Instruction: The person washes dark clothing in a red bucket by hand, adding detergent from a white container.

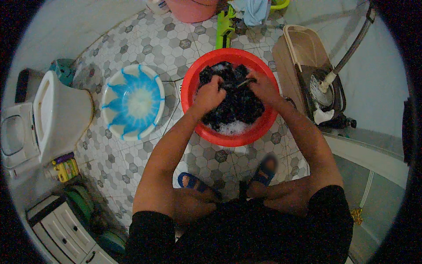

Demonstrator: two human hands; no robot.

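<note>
A large red basin [231, 141] stands on the floor in front of me, holding black wet laundry [233, 108] in water. White suds [231, 128] show along the basin's near side. My left hand [211, 94] is closed on the black cloth at the left of the pile. At the right, my right hand [263, 90] grips the cloth too, with its fingers partly hidden. Between the hands runs a thin, pale strip [244, 82], perhaps a cord or hem; which hand holds it is unclear.
A white and blue basin [161, 94] sits to the left, near a toilet [66, 110]. Rightward stands a beige tub [303, 44] with a grey hose [354, 46]. Behind are a green plastic object [224, 26] and a pink tub [193, 9]. Drawers [72, 226] stand at lower left.
</note>
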